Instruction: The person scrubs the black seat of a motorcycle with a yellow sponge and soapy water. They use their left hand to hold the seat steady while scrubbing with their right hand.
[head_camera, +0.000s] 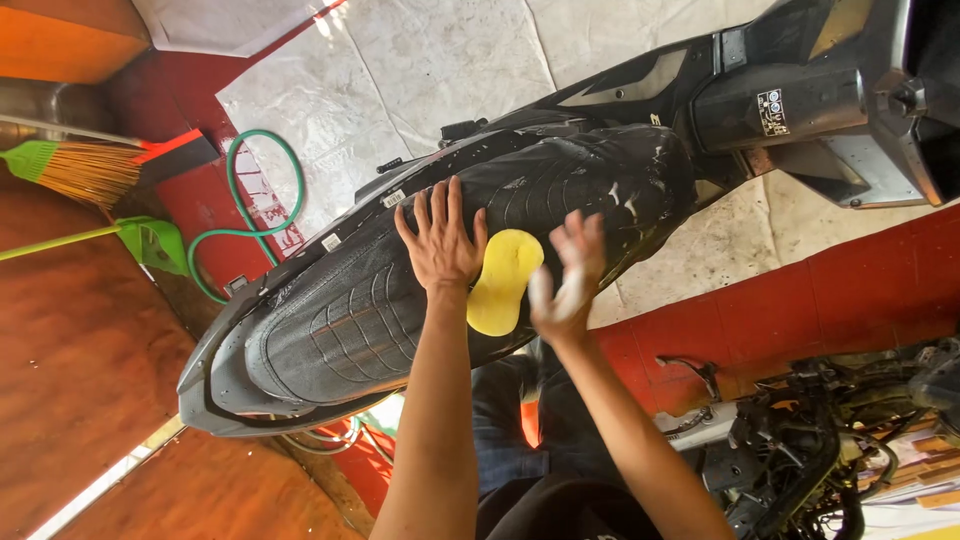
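Soap suds fleck the black scooter seat (420, 290), which runs across the middle of the head view from lower left to upper right, its quilted cover wet and shiny. Left hand (440, 240) lies flat on the seat with the fingers spread and pointing away from the person, palm down on the cover, gripping nothing. Just beside it, touching its thumb side, a yellow sponge (503, 280) with a pinched waist rests on the near edge of the seat. Right hand (567, 280) is on the other side of the sponge, blurred with motion and coated in white foam; its fingers appear loosely spread, and whether it touches the sponge cannot be told from the blur.

Behind the seat the scooter's black tail section (800, 100) reaches to the upper right, standing on a pale plastic sheet (400, 70) laid over the red floor (880, 290). A green hose (262, 190) loops on the floor beyond the front of the seat, near a broom (80, 170) with orange bristles and a green dustpan (155, 245). At lower right lies a tangle of dark motorcycle parts (800, 440). Dark trousers (530, 420) show between the forearms
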